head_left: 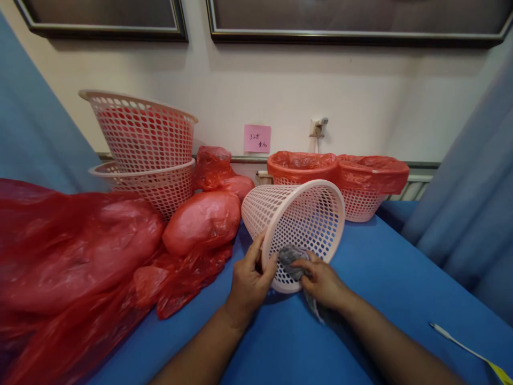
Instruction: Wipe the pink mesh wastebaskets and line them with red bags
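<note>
Close together: left hand [249, 280] gripping tipped basket [259, 207] by rim [280, 213], right hand [324, 283] clutching grey cloth [292, 259] at mouth.

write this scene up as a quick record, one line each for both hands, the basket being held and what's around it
left hand: grips rim of pale pink basket
right hand: holds gray cloth at basket's opening
held basket: tipped over, opening toward wearer
left side: stacked baskets, red plastic bags
behind, right: two red-lined baskets
surface: blue tabletop
wall: pink note
</note>
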`<state>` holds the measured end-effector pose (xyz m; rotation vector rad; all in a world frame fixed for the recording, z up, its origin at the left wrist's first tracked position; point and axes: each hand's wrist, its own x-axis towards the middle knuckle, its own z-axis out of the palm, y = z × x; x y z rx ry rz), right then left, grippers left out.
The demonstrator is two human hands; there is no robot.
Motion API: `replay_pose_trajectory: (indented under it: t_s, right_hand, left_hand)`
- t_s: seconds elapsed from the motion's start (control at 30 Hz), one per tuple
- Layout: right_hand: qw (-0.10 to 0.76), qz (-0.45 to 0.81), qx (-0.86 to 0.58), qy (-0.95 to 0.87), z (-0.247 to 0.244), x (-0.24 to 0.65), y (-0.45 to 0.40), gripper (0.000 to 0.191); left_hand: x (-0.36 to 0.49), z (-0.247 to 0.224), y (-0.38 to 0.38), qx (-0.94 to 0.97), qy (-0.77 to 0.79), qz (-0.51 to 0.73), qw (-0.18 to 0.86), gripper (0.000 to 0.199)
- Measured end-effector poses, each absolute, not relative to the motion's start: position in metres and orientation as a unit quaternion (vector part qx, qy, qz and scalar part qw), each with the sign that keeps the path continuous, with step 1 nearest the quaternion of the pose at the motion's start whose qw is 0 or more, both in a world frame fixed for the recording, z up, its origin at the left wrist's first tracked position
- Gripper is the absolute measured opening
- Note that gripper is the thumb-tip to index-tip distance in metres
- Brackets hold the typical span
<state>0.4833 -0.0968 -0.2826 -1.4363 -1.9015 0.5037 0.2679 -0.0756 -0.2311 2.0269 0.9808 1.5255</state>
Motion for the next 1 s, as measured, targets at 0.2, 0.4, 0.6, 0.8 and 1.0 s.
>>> replay_pose_trajectory:
  t_s: [0.2, 0.4, 0.6, 0.8, 1.0]
  right_hand:
    - [0.411, 0.299, -0.481, -0.714, -0.282, 0.462, -0.106, 0.047]
    - [0.303, 0.137, -0.652, -0.682, -0.286, 0.488, -0.096, 0.051]
    - [0.443, 0.281, -0.557, -0.643, -0.295, 0.486, -0.089, 0.043]
    - [0.482, 0.369, -0.466, -0.644, -0.286, 0.482, -0.093, 0.042]
    - [0.337, 0.228, -0.530, -0.744, -0.273, 0.495, -0.101, 0.050]
  left_hand:
    - [0.266, -0.227, -0.075, 0.696, 0.359, 0.580, 0.224, 0.046]
    - [0.288, -0.246, -0.092, 0.695, 0.368, 0.544, 0.293, 0.037]
    - [0.290, -0.239, -0.097, 0.766, 0.428, 0.383, 0.288, 0.016]
    - [0.284, -0.237, -0.096, 0.819, 0.350, 0.341, 0.302, 0.007]
    - [0.276, -0.234, -0.100, 0.793, 0.293, 0.493, 0.206, 0.021]
